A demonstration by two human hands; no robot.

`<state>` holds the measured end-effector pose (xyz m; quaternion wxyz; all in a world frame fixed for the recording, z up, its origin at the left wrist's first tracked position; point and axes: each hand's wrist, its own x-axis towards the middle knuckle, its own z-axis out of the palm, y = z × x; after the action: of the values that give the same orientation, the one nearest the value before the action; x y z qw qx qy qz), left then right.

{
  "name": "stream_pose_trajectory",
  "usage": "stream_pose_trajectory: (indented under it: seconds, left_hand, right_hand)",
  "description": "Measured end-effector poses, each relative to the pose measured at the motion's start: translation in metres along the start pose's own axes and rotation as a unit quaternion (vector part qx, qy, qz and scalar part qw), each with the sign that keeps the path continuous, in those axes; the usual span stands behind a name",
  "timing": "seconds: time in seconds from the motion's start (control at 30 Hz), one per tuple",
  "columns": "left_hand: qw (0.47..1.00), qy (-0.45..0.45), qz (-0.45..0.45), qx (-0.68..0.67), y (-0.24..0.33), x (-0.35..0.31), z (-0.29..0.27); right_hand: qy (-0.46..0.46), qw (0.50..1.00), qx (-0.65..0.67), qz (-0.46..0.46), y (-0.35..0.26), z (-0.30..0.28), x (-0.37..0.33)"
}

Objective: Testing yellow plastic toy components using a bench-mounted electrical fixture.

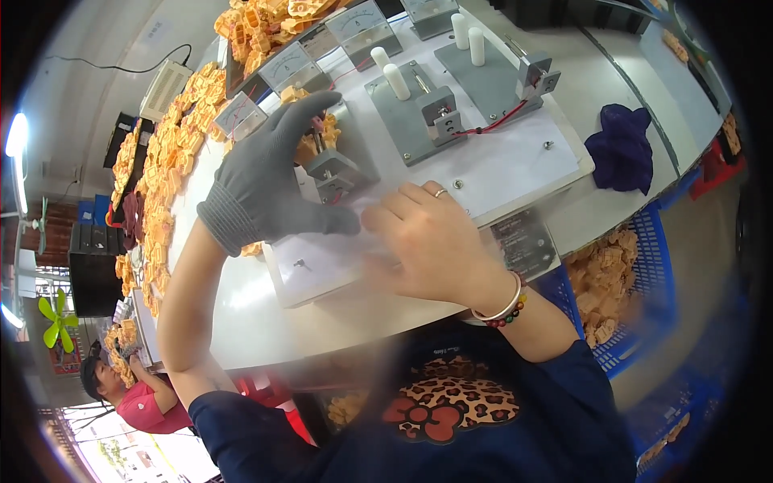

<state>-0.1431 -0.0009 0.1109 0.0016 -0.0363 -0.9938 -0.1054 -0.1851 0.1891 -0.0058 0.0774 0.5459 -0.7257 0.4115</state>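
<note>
My left hand (270,181), in a grey knit glove, reaches over the left test fixture (334,173) with its thumb and fingers spread wide apart. Its fingertips are beside an orange plastic part (326,137) at that fixture; whether they press on it is not clear. Just right of the gloved thumb is my right hand (435,237), bare, with a ring and bracelets. Its fingers bend downward and are partly smeared by motion, so anything in them cannot be made out. Two similar fixtures, a middle one (439,117) and a right one (534,74), carry white posts and metal clamps.
Analog meters (358,30) line the back of the white board (515,181). Orange parts (173,153) are heaped along the table's left side. A dark purple cloth (620,149) lies at right. Below it stands a blue basket (656,266) of parts. Another person (149,402) is at far left.
</note>
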Motion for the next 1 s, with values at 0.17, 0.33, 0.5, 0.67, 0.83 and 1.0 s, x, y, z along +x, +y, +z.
stream_pose_trajectory:
  seconds: [0.17, 0.33, 0.5, 0.67, 0.83, 1.0]
  left_hand:
    - [0.998, 0.067, 0.001, 0.015, -0.006, 0.002, 0.010]
    - [0.996, 0.081, -0.016, -0.024, 0.003, 0.007, 0.008]
    - [0.997, 0.072, -0.011, 0.000, 0.001, 0.009, 0.008]
    - [0.996, 0.075, -0.012, -0.050, -0.012, 0.008, 0.010]
    - [0.992, 0.053, -0.019, -0.110, -0.011, 0.009, 0.007]
    - [0.998, 0.031, -0.052, -0.034, 0.004, 0.008, -0.017]
  right_hand:
    - [0.000, 1.000, 0.002, 0.001, -0.002, -0.001, 0.001]
    - [0.013, 1.000, -0.001, -0.002, 0.000, 0.000, -0.001]
    - [0.015, 1.000, -0.001, -0.001, 0.001, 0.001, -0.001]
    - [-0.013, 1.000, -0.011, 0.007, 0.001, 0.004, -0.002]
    - [-0.012, 1.000, -0.017, 0.000, 0.001, 0.005, -0.002]
    - [0.000, 1.000, -0.031, 0.000, 0.000, 0.005, -0.003]
